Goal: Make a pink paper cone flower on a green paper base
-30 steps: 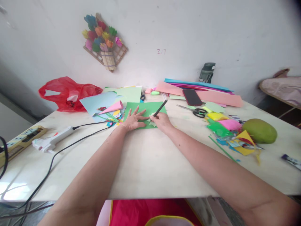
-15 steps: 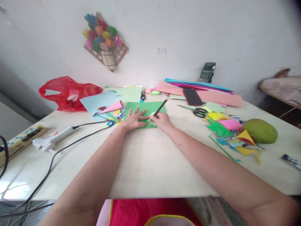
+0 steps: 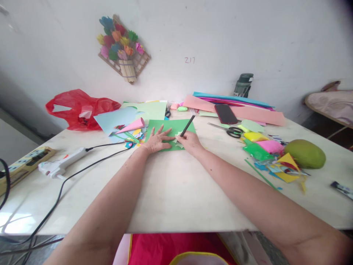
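A sheet of green paper (image 3: 173,126) lies on the table in front of me. My left hand (image 3: 157,140) rests flat on its left part with the fingers spread. In my right hand (image 3: 190,141) is a black pen (image 3: 188,125), gripped between the fingers and tilted up to the right. The pen's lower end is at a small pale green paper cutout (image 3: 178,142) lying on the green sheet, partly hidden by my right hand. The tip itself is hidden.
Left are a glue gun (image 3: 62,163) with its cord, a power strip (image 3: 24,163), paper scraps (image 3: 138,134) and a red plastic bag (image 3: 79,110). Right are scissors (image 3: 233,131), a phone (image 3: 225,114), clay packets (image 3: 256,147) and a green fruit (image 3: 305,154). A bottle (image 3: 243,85) stands behind.
The pen's upper end has tipped slightly to the left and up in my right hand. My left hand has stayed in place on the green paper.
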A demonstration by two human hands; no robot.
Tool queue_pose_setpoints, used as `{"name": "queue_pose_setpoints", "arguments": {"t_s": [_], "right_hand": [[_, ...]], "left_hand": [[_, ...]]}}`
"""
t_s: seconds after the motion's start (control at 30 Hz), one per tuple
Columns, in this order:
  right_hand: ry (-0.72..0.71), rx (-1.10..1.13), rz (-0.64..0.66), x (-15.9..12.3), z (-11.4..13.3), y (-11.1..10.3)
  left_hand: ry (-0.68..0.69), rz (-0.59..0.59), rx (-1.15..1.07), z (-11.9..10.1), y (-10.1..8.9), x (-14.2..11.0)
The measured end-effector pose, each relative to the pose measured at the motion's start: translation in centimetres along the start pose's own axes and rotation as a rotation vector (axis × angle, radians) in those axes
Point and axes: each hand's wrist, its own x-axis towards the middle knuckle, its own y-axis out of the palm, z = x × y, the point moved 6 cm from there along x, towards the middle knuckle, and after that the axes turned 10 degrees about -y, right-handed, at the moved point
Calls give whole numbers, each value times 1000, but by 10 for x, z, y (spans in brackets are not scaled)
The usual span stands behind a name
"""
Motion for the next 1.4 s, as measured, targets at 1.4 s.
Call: {"name": "queue_pose_setpoints", "arguments": {"t_s": [1.4], "right_hand": [[13, -92, 62, 6, -1, 6]], "left_hand": [[-86, -55, 5, 5, -1, 2]]}}
